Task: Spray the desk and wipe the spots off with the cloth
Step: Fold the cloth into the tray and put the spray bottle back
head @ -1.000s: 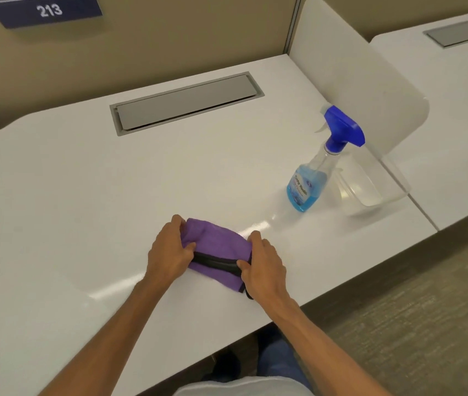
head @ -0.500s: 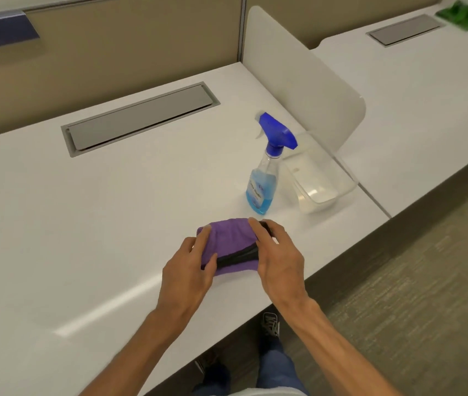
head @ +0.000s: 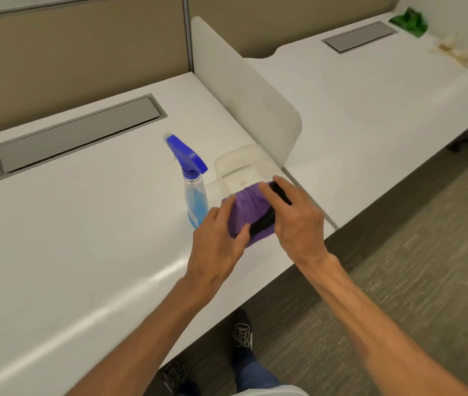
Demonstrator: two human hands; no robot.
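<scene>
Both hands grip the folded purple cloth (head: 245, 208) near the front right corner of the white table (head: 84, 224). Left hand (head: 217, 242) pinches its near-left edge; right hand (head: 295, 221) closes over its right side. Spray bottle (head: 194, 185) stands upright just left of the cloth.

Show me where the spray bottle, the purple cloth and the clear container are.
spray bottle (head: 197, 202): head view, on its clear body with blue liquid.
purple cloth (head: 245, 204): head view, on the fabric between the hands.
clear container (head: 241, 170): head view, on its inner wall.
</scene>
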